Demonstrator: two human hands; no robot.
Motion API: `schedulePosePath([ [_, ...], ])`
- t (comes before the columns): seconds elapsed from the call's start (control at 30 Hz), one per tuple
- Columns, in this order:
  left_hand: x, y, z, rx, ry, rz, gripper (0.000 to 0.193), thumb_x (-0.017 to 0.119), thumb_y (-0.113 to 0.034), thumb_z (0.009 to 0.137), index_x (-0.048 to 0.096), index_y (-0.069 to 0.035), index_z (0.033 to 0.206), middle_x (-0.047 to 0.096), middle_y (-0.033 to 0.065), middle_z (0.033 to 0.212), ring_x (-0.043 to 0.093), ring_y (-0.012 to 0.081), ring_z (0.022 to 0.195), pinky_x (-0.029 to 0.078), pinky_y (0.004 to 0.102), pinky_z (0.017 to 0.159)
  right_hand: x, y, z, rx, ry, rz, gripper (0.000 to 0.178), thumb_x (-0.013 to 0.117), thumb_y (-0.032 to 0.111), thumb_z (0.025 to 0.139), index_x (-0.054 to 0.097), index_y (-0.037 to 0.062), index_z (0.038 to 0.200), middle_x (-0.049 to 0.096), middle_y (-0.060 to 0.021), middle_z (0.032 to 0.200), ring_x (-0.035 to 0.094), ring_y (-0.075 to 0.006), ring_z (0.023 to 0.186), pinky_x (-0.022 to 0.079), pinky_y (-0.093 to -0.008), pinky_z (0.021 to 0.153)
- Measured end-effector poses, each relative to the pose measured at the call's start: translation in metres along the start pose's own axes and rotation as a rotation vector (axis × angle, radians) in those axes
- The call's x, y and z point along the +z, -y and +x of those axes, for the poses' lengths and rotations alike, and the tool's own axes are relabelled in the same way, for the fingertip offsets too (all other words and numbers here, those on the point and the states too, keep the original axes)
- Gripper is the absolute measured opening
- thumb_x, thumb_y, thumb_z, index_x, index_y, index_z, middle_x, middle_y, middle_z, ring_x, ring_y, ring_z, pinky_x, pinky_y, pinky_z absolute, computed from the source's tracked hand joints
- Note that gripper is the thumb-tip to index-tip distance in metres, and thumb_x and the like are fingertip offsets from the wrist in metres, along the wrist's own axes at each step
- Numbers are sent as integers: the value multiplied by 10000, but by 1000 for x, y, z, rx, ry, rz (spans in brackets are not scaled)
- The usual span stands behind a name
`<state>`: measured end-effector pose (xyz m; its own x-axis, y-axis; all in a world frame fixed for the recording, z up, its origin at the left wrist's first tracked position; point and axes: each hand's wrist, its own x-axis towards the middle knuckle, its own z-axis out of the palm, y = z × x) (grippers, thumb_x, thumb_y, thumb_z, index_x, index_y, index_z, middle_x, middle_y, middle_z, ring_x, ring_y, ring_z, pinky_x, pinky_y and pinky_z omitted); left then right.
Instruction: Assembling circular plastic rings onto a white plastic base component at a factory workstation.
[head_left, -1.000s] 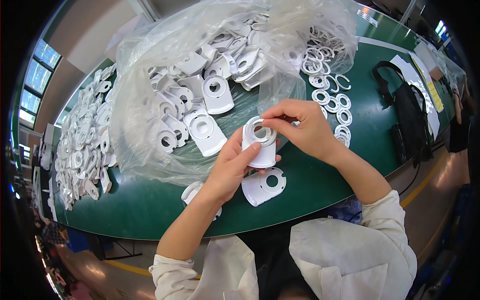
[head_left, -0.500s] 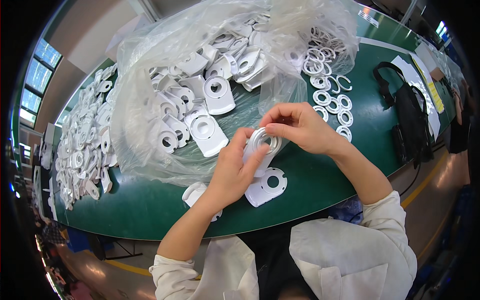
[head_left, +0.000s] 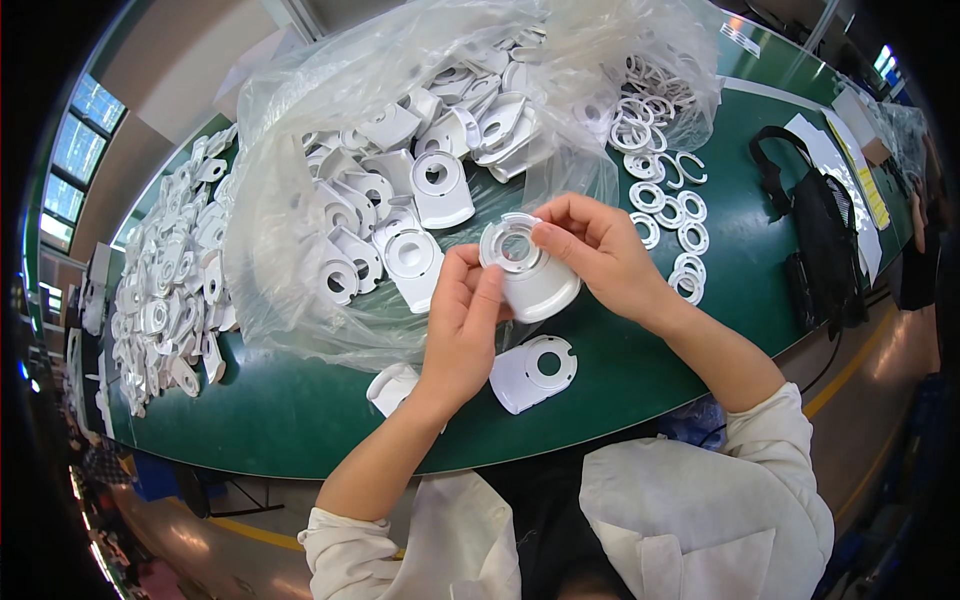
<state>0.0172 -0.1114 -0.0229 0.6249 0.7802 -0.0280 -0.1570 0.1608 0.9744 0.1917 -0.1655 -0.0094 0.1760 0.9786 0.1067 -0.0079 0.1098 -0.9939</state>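
Both hands hold a white plastic cover (head_left: 545,292) above the near part of the table. A white ring (head_left: 490,245) sits at the cover's round opening, and I cannot tell whether it is fully seated. My left hand (head_left: 462,325) is closed on the cover's left edge, thumb in front. At the ring's upper right, my right hand (head_left: 612,262) pinches with thumb and fingers. Below the hands, another white cover (head_left: 520,380) with a round hole lies on the table. A further white part (head_left: 390,385) is partly hidden by my left forearm.
A clear plastic bag (head_left: 275,270) spreads over the green table (head_left: 290,420), with many white covers (head_left: 410,255) inside. Loose white rings (head_left: 692,237) lie at right. A heap of white parts (head_left: 160,300) stands at left. A black bag (head_left: 825,220) and papers lie far right.
The cover has turned in my hands so its broad face and lower end now show. My left fingers have shifted to its left edge. Two rings now overlap at the rings' near end.
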Motion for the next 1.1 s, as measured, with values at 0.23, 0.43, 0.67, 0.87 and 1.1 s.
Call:
schedulePosePath([
  [0.23,-4,-13,1,-38,110,-40,148,453,-169,1004,497,-31,1036,592,64,1000,551,87,879,461,240,755,2,0,-2,-76,23,-156,182,613,122,918,689,4,1033,663,-36,888,598,-75,802,479,-227,713],
  [0.43,-9,-15,4,155,81,462,173,512,-163,975,538,-16,889,560,42,677,511,105,620,403,268,575,3,2,-4,-105,109,-240,161,632,88,892,689,5,1017,644,-55,814,588,-88,750,452,-228,668],
  [0.67,-10,-13,5,317,25,758,178,524,-146,960,549,-6,853,529,69,637,478,139,554,386,314,524,11,-1,-10,-119,40,-406,127,625,106,890,648,-19,894,637,-66,774,564,-118,648,444,-257,605],
  [0.87,8,-6,4,171,-37,93,283,531,-159,967,436,4,1178,614,56,810,575,90,813,467,302,666,13,-6,-2,73,-94,212,150,594,147,945,589,8,1001,640,-21,864,601,-55,747,500,-204,684],
  [1.1,6,-9,-7,168,116,818,380,611,-164,894,378,-2,1146,641,249,800,644,405,689,485,432,582,10,-6,-3,148,-132,131,177,675,186,897,582,44,943,628,-5,834,581,-43,720,478,-187,608],
])
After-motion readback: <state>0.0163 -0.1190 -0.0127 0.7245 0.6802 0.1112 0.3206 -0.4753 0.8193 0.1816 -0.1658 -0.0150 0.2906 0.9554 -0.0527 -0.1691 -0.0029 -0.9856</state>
